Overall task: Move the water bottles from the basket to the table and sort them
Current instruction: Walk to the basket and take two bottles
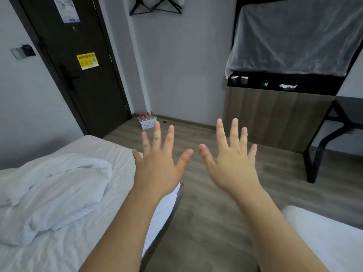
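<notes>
Rumpled duvet on a bed filling the lower left of the frame. Dark door at upper left.

Just right of the door's foot, left of centre: white basket on the floor, against the wall. Bottles upright inside, long axes vertical, red caps up. About six caps countable; too small and crowded for a sure figure. One basket only.

At centre, left hand, palm down, fingers spread wide, holding nothing. Right hand beside it, likewise splayed and empty. Thumbs close but apart.

Basket just above the left fingertips in the frame, yet well beyond them in depth, across open floor. Left hand the nearer of the two, judging by position; right hand off to the basket's right.

At upper right, a cabinet with a dark shelf under a plastic-draped screen. At the far right edge, a black-framed table, probably the destination, well apart from the basket.

Nothing moved yet, by the look of it: all bottles in the basket, none on the table. Next move likely a walk forward, then a top-down grasp at a bottle neck.
</notes>
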The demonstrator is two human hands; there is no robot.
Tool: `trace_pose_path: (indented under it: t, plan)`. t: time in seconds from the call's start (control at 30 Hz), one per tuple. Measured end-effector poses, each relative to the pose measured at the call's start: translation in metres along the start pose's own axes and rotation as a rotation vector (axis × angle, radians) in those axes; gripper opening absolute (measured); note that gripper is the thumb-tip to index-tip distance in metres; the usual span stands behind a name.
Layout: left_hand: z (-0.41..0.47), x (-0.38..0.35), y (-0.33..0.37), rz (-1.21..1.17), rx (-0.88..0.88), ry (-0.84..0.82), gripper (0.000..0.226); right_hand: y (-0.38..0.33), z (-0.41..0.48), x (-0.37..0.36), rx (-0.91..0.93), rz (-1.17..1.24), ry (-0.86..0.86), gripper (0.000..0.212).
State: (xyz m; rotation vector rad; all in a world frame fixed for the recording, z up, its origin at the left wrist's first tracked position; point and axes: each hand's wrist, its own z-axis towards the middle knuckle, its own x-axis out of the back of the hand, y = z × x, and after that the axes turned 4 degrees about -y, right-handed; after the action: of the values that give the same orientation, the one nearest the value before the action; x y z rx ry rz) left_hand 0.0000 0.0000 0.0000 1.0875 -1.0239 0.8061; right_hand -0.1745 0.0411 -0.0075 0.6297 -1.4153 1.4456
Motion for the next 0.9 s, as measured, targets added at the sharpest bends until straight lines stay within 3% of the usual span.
trace_pose_path:
  t: [0.37,0.9]
  plan:
    - [0.123,-0.036,0.044,0.030,0.086,0.020,0.085,0.062,0.135,-0.004,0.096,-0.009,-0.054,0.080]
    - [0.405,-0.079,-0.010,-0.057,0.126,-0.009,0.084,0.054,0.414,-0.076,0.134,-0.065,-0.108,0.078]
